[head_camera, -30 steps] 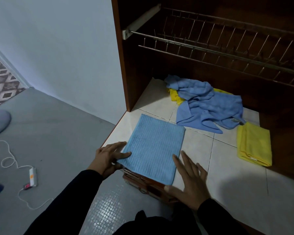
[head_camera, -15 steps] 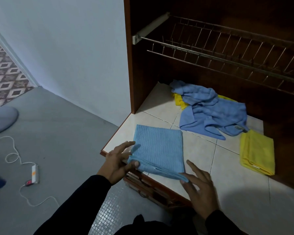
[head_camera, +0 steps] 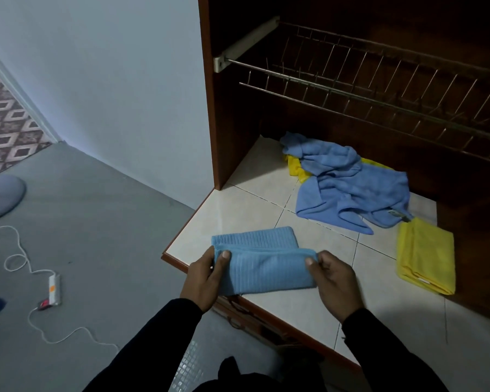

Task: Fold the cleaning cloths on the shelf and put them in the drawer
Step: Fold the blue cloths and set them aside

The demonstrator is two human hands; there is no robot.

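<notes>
A light blue ribbed cloth (head_camera: 263,261) lies at the front left corner of the tiled shelf (head_camera: 317,309), its near half folded up over its far half. My left hand (head_camera: 203,277) pinches its left end, thumb on top. My right hand (head_camera: 333,281) pinches its right end the same way. Further back lies a crumpled darker blue cloth (head_camera: 351,188) over a yellow cloth (head_camera: 294,166). A folded yellow cloth (head_camera: 426,256) rests at the right. The drawer front (head_camera: 246,312) shows just under the shelf edge.
A wire dish rack (head_camera: 379,89) hangs above the shelf inside the brown cabinet (head_camera: 210,103). On the grey floor to the left lie a white cord with a power strip (head_camera: 53,288) and a grey cushion (head_camera: 0,193).
Both hands took hold of the blue cloth's near edge and carried it up and away from me, folding the cloth in half. The camera has shifted closer.
</notes>
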